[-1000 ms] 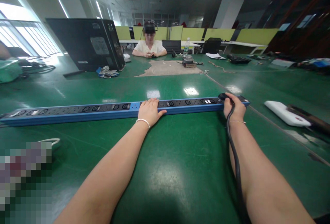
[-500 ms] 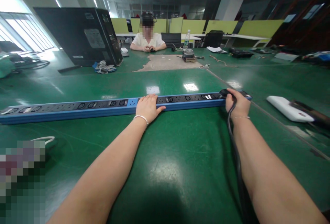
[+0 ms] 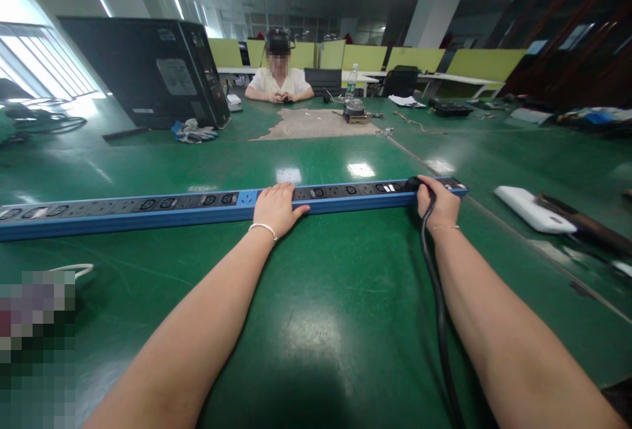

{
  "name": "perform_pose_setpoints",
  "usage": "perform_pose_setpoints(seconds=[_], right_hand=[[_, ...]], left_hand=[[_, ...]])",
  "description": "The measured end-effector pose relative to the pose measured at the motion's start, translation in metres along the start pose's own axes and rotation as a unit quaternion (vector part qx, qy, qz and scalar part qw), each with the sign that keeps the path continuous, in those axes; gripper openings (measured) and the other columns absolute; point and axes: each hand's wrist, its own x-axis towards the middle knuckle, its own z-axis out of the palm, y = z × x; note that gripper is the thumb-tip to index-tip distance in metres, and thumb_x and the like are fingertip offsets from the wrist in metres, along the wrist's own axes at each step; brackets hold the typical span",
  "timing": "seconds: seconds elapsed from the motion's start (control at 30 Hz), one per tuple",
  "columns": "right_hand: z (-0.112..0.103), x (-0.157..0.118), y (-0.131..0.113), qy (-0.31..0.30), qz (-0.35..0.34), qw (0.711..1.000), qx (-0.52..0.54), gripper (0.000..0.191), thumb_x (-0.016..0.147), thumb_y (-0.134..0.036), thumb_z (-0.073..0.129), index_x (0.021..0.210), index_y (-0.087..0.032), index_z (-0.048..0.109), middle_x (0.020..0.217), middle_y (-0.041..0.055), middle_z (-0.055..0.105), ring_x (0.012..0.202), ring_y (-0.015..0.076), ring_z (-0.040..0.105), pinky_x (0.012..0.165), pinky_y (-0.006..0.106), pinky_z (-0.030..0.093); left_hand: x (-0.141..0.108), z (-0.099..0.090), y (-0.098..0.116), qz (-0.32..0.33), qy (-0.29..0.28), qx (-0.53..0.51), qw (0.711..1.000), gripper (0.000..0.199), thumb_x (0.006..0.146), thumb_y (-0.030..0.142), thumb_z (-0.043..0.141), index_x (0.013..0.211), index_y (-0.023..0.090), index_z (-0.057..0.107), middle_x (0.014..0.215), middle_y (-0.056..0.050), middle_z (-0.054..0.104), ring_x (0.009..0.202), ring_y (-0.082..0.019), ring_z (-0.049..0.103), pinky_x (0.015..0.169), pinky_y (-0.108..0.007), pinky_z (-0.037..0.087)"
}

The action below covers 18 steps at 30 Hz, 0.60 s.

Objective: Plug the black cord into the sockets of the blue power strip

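A long blue power strip [image 3: 212, 216] with a row of black sockets lies across the green table. My left hand [image 3: 277, 208] is laid over its middle, fingers over the top and thumb along the front side, gripping it just right of the blue socket [image 3: 247, 199]. Near the strip's right end, my right hand [image 3: 440, 202] is closed on a black plug [image 3: 413, 183], which sits at the sockets. My fingers partly cover the plug, so how deep it sits cannot be seen. From it a thick black cable [image 3: 435, 277] hangs down beside my right forearm.
A black computer case [image 3: 143, 74] stands back left, with gloves [image 3: 194, 131] before it. Opposite sits a person [image 3: 279, 80]. To the right lie a white device [image 3: 533, 208] and a dark long object [image 3: 582, 222]. A bottle [image 3: 351, 81] stands farther back.
The whole view has shifted slightly, so things appear a little farther left. Both hands keep their places on the strip and the plug.
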Motion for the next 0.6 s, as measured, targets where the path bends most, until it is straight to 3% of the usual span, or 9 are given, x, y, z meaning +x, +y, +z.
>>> perform_pose_setpoints(seconds=[0.1,0.17,0.33,0.6], right_hand=[[-0.003,0.01,0.009,0.133,0.028,0.989,0.053,0.037,0.08,-0.024,0.042,0.105,-0.011,0.066,0.1,0.0118,0.068,0.095,0.0231,0.062,0.09,0.04,0.048],[-0.006,0.014,0.018,0.154,0.034,0.985,0.066,0.036,0.079,-0.024,0.043,0.104,-0.011,0.066,0.104,0.0115,0.067,0.099,0.0232,0.062,0.093,0.042,0.047],[-0.007,0.014,0.034,0.091,0.049,0.993,0.055,0.033,0.077,-0.024,0.046,0.101,-0.015,0.067,0.1,0.009,0.069,0.095,0.0222,0.063,0.092,0.04,0.048],[-0.011,0.011,0.025,-0.027,0.035,0.999,-0.031,0.035,0.076,-0.023,0.048,0.102,-0.016,0.071,0.079,0.0071,0.068,0.071,0.0196,0.06,0.077,0.035,0.049]], left_hand=[[0.0,0.001,0.0,-0.001,0.002,0.005,1.0,0.066,0.084,0.06,0.043,0.13,0.013,0.046,0.137,-0.015,0.05,0.128,-0.026,0.043,0.108,-0.041,0.03],[0.001,0.001,0.0,-0.002,0.003,0.007,1.0,0.065,0.084,0.06,0.043,0.13,0.015,0.047,0.137,-0.014,0.05,0.128,-0.026,0.044,0.108,-0.041,0.03],[0.001,0.002,-0.001,-0.001,0.003,-0.001,1.0,0.065,0.083,0.06,0.044,0.13,0.015,0.047,0.138,-0.014,0.049,0.129,-0.026,0.042,0.108,-0.041,0.03],[0.0,0.001,-0.001,-0.004,-0.008,-0.002,1.0,0.065,0.084,0.059,0.044,0.131,0.014,0.045,0.139,-0.014,0.048,0.13,-0.026,0.041,0.109,-0.041,0.028]])
